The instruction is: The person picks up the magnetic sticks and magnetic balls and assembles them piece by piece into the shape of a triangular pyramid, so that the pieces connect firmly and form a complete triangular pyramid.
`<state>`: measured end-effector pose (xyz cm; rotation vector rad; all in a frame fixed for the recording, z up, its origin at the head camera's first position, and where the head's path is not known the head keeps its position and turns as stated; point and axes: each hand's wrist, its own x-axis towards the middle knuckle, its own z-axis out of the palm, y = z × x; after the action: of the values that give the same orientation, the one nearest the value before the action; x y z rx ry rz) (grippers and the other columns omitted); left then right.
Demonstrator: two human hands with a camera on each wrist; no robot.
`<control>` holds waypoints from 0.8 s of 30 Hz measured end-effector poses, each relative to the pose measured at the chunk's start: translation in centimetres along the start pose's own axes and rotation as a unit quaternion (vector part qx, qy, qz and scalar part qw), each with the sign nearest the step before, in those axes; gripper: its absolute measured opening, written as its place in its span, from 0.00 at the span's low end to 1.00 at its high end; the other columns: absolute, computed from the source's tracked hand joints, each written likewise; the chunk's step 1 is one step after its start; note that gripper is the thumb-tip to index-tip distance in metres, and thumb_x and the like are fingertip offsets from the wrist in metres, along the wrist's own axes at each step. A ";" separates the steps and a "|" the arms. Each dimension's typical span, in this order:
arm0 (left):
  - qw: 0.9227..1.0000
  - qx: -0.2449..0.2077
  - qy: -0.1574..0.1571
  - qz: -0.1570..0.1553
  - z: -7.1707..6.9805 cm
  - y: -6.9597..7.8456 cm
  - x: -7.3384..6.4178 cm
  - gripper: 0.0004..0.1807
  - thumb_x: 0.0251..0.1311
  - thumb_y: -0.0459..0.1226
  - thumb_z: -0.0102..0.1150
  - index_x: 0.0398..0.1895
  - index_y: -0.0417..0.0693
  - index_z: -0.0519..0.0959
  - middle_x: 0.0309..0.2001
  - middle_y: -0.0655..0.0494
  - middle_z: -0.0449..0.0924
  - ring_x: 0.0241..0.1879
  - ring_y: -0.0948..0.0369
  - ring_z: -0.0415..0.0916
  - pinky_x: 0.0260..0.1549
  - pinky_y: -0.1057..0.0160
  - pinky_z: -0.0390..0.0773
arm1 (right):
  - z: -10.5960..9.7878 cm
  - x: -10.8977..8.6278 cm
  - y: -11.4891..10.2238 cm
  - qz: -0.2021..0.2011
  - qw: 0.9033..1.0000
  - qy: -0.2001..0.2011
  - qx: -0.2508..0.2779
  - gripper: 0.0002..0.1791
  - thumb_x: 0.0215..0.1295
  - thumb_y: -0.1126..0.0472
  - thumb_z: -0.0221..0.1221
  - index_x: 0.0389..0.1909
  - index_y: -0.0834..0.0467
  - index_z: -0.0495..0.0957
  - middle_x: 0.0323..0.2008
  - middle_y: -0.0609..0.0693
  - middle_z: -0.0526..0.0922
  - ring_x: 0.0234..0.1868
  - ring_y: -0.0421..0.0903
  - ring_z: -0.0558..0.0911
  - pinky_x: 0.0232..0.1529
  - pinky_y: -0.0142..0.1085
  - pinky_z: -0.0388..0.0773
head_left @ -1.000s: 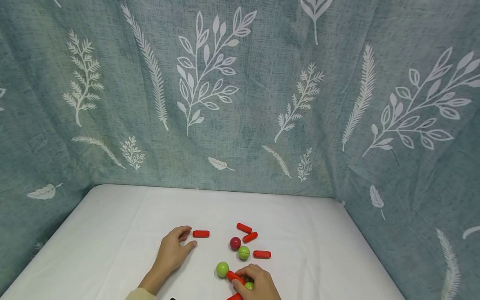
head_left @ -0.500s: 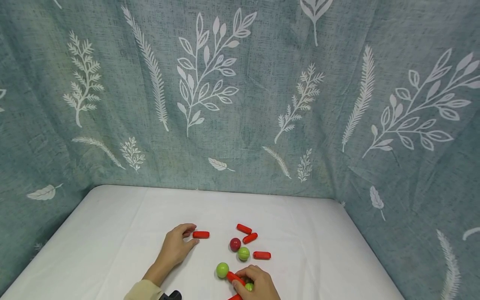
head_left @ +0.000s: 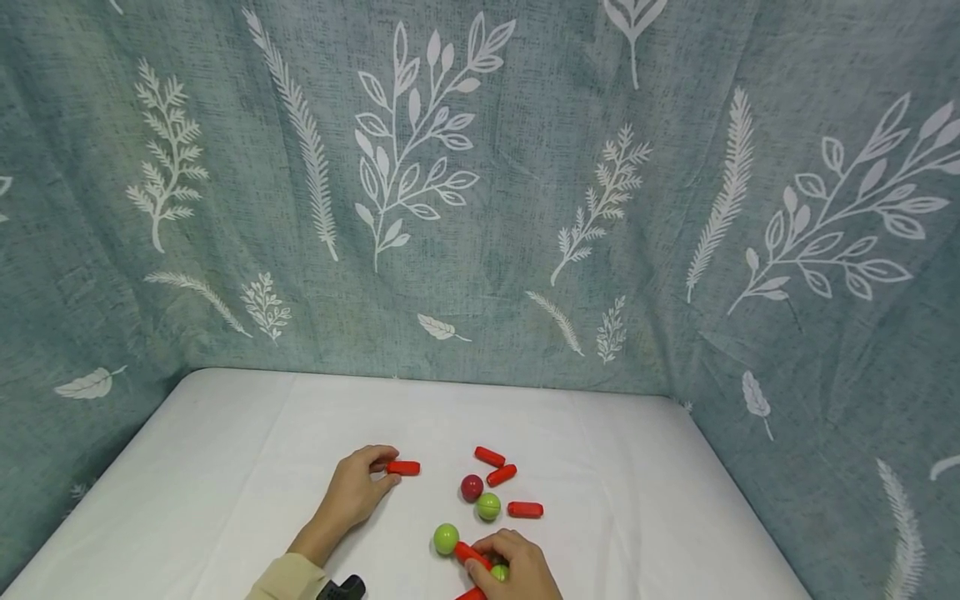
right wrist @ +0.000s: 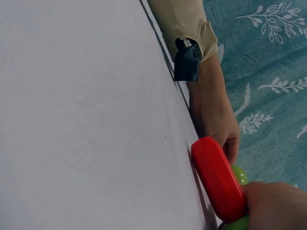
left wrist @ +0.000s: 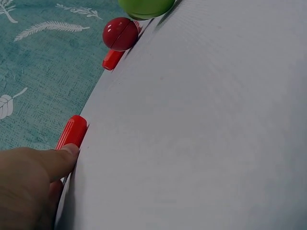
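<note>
Inspected pieces were smooth, glossy and plastic-looking: red rods with rounded ends and lengthwise grooves, and balls, some with a visible seam. The outlying red rod (head_left: pixel 406 468) lay apart from the rest, to the left. At centre I noted a dark-red ball (head_left: pixel 472 488) and a seamed green ball (head_left: pixel 488 507) side by side; whether they touched I could not tell. Beyond them lay two short red rods (head_left: pixel 490 457), slanted and near-meeting at their ends; a level red rod (head_left: pixel 526 509) lay just right of the seamed green ball. Nearer me, the plain green ball (head_left: pixel 446 538) met one end of the slanting red rod (head_left: pixel 470 553).

My left hand (head_left: pixel 358 486) pinched the near end of the outlying rod, thumb on the near side, fingers on the far side. My right hand (head_left: pixel 520 567) was curled, with the slanting rod clamped between thumb and fingertips; a half-covered green ball (head_left: pixel 499 572) showed within the grip. A further red rod (head_left: pixel 472 594) lay close below, partly cut off by the frame edge.

The work surface was a white table (head_left: pixel 247 467) with faint creases. A blue-green curtain (head_left: pixel 495 333) printed with white leaves and fronds enclosed it behind and at both sides. My left sleeve (head_left: pixel 283 581) was beige, with a black device (head_left: pixel 347 588) at the wrist.
</note>
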<state>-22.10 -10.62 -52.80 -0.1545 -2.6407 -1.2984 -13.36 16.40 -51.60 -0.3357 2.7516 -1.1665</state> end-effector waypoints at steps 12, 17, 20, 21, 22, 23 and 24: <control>1.000 0.017 -0.003 0.005 0.4 -0.1 0.1 0.12 0.57 0.33 0.73 0.45 0.49 0.86 0.44 0.55 0.87 0.41 0.60 0.83 0.43 0.57 0.83 | 0.0 -0.1 0.2 0.001 1.000 0.000 0.006 0.11 0.63 0.48 0.68 0.38 0.50 0.87 0.33 0.38 0.81 0.33 0.32 0.72 0.36 0.28 0.72; 1.000 0.010 -0.008 -0.010 0.2 0.1 0.0 0.11 0.57 0.33 0.73 0.44 0.50 0.86 0.41 0.57 0.87 0.39 0.63 0.80 0.41 0.60 0.80 | -0.1 0.0 0.3 0.001 1.000 -0.001 0.006 0.11 0.63 0.47 0.68 0.38 0.50 0.87 0.33 0.37 0.82 0.34 0.32 0.72 0.37 0.28 0.73; 1.000 0.008 -0.010 -0.018 0.1 0.1 -0.1 0.11 0.57 0.33 0.72 0.44 0.50 0.86 0.40 0.58 0.87 0.38 0.64 0.79 0.40 0.60 0.79 | -0.1 -0.1 0.3 -0.003 1.000 0.001 0.004 0.11 0.63 0.47 0.68 0.38 0.50 0.87 0.33 0.37 0.82 0.34 0.31 0.72 0.37 0.28 0.73; 1.000 0.007 -0.010 -0.023 0.1 0.2 -0.2 0.11 0.57 0.33 0.72 0.44 0.50 0.86 0.40 0.58 0.87 0.38 0.64 0.79 0.41 0.60 0.79 | -0.1 -0.1 0.3 -0.006 1.000 0.002 0.004 0.11 0.63 0.47 0.68 0.38 0.50 0.87 0.33 0.37 0.82 0.34 0.31 0.72 0.37 0.28 0.73; 1.000 0.005 -0.011 -0.024 0.1 0.2 -0.3 0.11 0.58 0.33 0.72 0.44 0.49 0.86 0.39 0.58 0.87 0.38 0.64 0.79 0.40 0.60 0.79 | -0.1 -0.1 0.2 -0.007 1.000 0.002 0.006 0.11 0.63 0.47 0.68 0.38 0.50 0.87 0.33 0.37 0.82 0.34 0.31 0.72 0.37 0.28 0.73; 1.000 0.004 -0.011 -0.025 0.0 0.2 -0.4 0.11 0.58 0.33 0.72 0.44 0.49 0.86 0.39 0.58 0.87 0.38 0.64 0.78 0.40 0.60 0.78 | -0.1 -0.1 0.2 -0.008 1.000 0.002 0.007 0.11 0.63 0.47 0.68 0.38 0.50 0.87 0.33 0.37 0.82 0.33 0.31 0.72 0.37 0.28 0.73; 1.000 0.004 -0.010 -0.027 0.0 0.2 -0.6 0.11 0.57 0.32 0.72 0.44 0.49 0.86 0.38 0.58 0.87 0.38 0.64 0.78 0.39 0.61 0.78 | 0.0 -0.1 0.2 -0.007 1.000 0.001 0.009 0.11 0.63 0.47 0.68 0.38 0.50 0.87 0.33 0.37 0.82 0.33 0.32 0.72 0.36 0.28 0.73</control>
<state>-21.49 -10.49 -52.76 -0.0973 -2.6839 -1.3107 -13.34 16.61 -51.74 -0.3541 2.7434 -1.1939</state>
